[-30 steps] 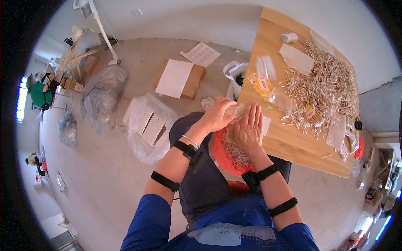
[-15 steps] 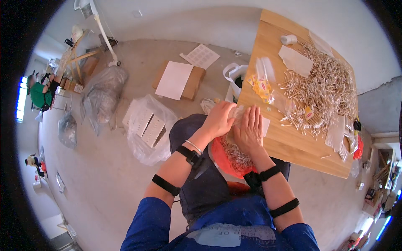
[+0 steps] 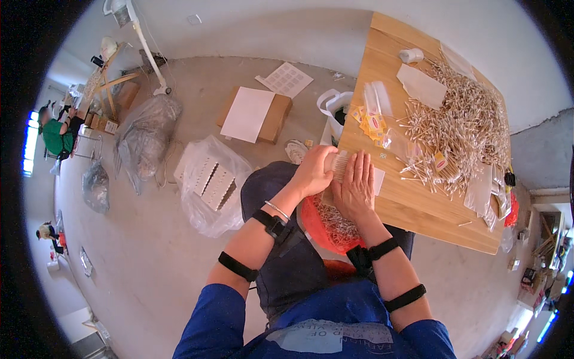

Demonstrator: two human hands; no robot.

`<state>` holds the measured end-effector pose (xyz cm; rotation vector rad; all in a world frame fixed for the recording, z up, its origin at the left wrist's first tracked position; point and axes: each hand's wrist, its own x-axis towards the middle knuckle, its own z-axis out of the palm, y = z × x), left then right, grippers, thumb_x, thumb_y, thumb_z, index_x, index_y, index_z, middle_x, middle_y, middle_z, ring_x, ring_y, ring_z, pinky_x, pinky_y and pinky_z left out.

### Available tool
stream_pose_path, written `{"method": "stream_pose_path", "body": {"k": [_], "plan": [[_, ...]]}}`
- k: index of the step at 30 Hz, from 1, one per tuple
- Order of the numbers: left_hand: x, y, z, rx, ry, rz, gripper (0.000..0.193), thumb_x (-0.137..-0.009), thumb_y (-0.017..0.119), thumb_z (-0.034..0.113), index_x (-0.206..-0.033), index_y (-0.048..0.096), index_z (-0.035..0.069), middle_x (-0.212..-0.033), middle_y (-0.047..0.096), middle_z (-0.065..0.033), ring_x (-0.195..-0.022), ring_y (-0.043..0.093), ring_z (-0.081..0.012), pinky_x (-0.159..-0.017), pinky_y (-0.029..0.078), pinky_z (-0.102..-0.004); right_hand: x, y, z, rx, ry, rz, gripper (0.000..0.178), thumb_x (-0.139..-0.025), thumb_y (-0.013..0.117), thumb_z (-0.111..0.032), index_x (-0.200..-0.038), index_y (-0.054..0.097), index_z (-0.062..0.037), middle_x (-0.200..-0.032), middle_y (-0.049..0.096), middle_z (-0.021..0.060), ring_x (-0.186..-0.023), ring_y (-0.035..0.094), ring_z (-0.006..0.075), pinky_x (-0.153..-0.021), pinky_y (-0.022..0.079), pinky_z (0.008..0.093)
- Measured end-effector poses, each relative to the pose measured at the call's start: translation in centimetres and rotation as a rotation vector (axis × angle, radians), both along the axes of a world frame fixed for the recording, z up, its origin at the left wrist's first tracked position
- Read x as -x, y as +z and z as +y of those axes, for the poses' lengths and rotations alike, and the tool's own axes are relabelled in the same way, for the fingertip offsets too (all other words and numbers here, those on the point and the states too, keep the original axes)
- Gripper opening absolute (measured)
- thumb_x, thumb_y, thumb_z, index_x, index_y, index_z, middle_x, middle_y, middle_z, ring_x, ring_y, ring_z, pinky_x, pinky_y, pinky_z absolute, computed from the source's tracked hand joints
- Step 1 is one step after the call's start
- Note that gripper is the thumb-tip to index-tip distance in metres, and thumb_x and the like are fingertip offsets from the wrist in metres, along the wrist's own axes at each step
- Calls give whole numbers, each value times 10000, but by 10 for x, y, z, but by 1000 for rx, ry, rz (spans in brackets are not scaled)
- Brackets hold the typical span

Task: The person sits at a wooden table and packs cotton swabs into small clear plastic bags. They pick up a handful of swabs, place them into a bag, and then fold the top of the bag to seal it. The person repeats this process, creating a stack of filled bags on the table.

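The only view comes from the wearer's head—the left lens of a side-by-side fisheye pair—looking steeply down over the chest of the blue shirt (image 3: 299, 317). The left hand (image 3: 314, 172) and right hand (image 3: 356, 182) sit near the centre, about arm's reach from the lens, the forearms rising from below. The wooden worktop (image 3: 412, 209) fills the upper right at close range; the concrete floor (image 3: 149, 257) spreads left, and the wall (image 3: 287, 33) bends across the top—black corners framing the round field.
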<state>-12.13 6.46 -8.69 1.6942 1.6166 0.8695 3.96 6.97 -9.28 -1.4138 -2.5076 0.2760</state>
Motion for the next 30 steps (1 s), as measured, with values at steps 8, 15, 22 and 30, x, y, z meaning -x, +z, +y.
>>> {"method": "stream_pose_path", "body": {"k": [8,15,22,30], "plan": [[20,2,-8,-124,-104,138,716,-732,774,176,-1359,449,62,-1393,465,-173,-1342,373,-356,-1137,258,-471,1,2,0,19,7,-11,757,-919,457,-365,-1424,203,139,-1508,172,324,-1430,117,449,-1175,95,500],[30,17,9,-109,-307,293,740,-650,827,236,-1293,520,36,-1311,540,-147,-1284,439,-313,-1112,311,-453,2,7,-2,31,22,-2,746,-912,461,-348,-1421,209,137,-1505,177,325,-1426,122,455,-1175,95,501],[36,17,20,-262,-468,361,716,-653,816,255,-1264,535,7,-1264,562,-163,-1194,510,-327,-1034,418,-395,4,5,-3,13,13,-10,735,-907,457,-331,-1424,208,129,-1508,171,321,-1428,119,454,-1175,95,503],[38,7,13,-159,-412,247,750,-665,806,202,-1313,489,-6,-1300,537,-190,-1200,516,-339,-1024,427,-394,2,-1,-2,-15,6,-1,729,-886,460,-334,-1408,251,129,-1494,212,321,-1422,148,453,-1174,104,505]]}}
